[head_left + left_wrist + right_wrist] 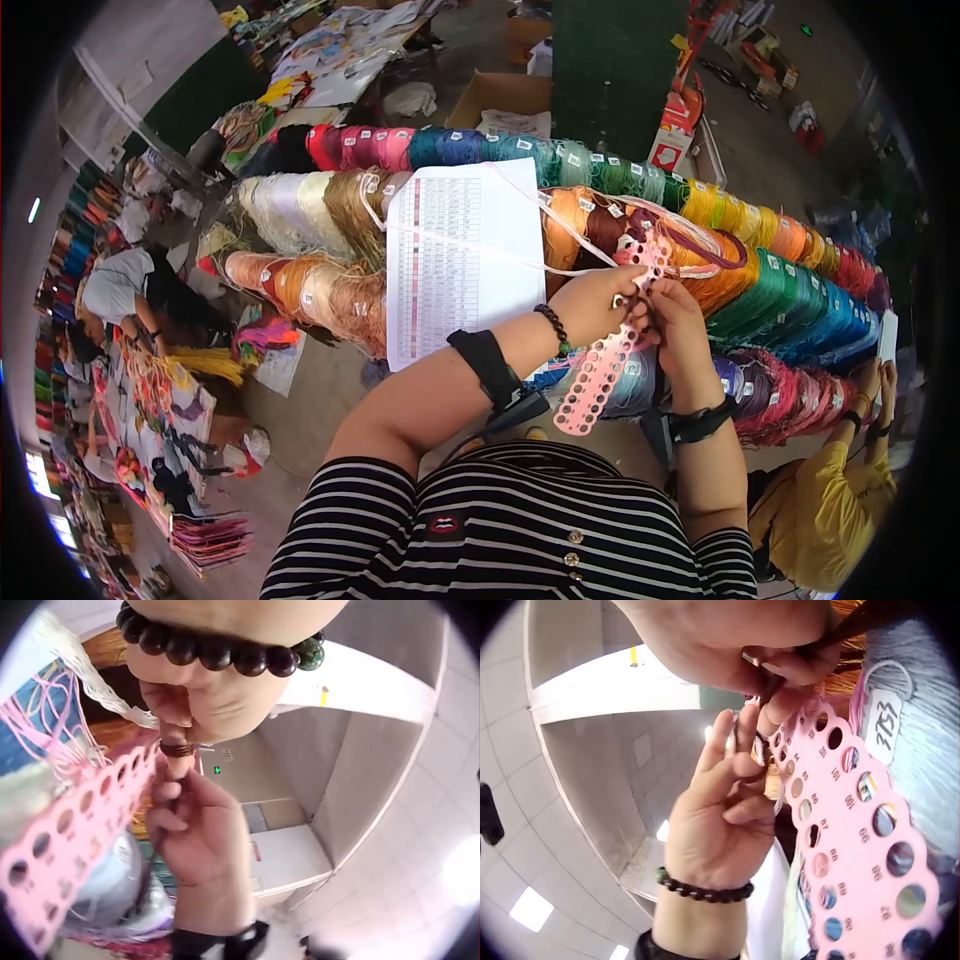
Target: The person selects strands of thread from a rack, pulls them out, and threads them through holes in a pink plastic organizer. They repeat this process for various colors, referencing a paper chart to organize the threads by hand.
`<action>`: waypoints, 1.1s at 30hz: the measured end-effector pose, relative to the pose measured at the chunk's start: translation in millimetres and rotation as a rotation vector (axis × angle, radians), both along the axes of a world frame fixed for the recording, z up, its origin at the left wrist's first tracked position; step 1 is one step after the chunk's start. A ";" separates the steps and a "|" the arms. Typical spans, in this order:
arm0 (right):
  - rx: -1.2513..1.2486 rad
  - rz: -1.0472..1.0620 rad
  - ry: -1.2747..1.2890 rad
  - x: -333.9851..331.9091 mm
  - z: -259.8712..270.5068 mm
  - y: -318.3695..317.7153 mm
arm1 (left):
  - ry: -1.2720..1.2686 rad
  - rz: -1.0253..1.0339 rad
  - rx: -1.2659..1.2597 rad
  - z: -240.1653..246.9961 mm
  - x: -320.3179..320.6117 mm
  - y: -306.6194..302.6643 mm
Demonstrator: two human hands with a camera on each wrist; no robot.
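Note:
A pink thread card with numbered round holes hangs at a slant in front of the body. My left hand, with a dark bead bracelet, grips its middle. Brown thread winds around a finger there in the left wrist view. Close beside it, my right hand pinches brown thread, which runs off to the upper right in the right wrist view. Both hands' fingertips meet at the card's holed edge. Pink and white strands trail from the card across the paper. Fingers partly hide where thread and card meet.
A printed chart sheet lies over rows of coloured thread skeins. One skein carries a tag reading 3753. A person in yellow works at the right; another person bends over a table at the left.

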State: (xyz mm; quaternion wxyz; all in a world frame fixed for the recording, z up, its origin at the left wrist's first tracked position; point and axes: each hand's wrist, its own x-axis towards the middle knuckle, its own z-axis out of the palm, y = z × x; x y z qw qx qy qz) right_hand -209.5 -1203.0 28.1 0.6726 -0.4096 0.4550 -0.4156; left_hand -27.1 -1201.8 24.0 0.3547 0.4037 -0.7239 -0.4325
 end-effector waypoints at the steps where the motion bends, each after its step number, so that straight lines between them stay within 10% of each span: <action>1: 0.000 0.004 0.014 -2.5 2.0 0.6 | -0.052 0.008 -0.118 -3.9 -0.7 -1.1; 6: -0.228 -0.203 0.352 -10.5 -35.2 -6.1 | 0.010 0.044 0.100 12.2 0.3 -1.4; 12: -0.052 -0.008 0.102 -1.7 -1.5 2.8 | 0.023 0.421 -0.122 23.6 15.2 4.0; 13: -0.080 0.013 0.154 -7.8 2.2 0.6 | 0.191 0.478 -0.286 20.4 23.5 -3.6; 15: -0.118 0.014 0.214 -23.4 1.8 -4.7 | 0.547 0.411 0.411 44.1 55.3 7.4; 22: -0.148 -0.060 0.252 -40.1 0.6 -23.0 | 1.282 0.393 0.082 97.7 243.9 -11.1; 28: -0.210 -0.135 0.323 -28.4 -29.4 -36.1 | 0.216 1.243 0.069 78.6 338.9 25.6; 33: -0.233 -0.306 0.266 -10.3 -31.9 -16.6 | -0.238 0.902 0.030 -1.6 294.2 71.1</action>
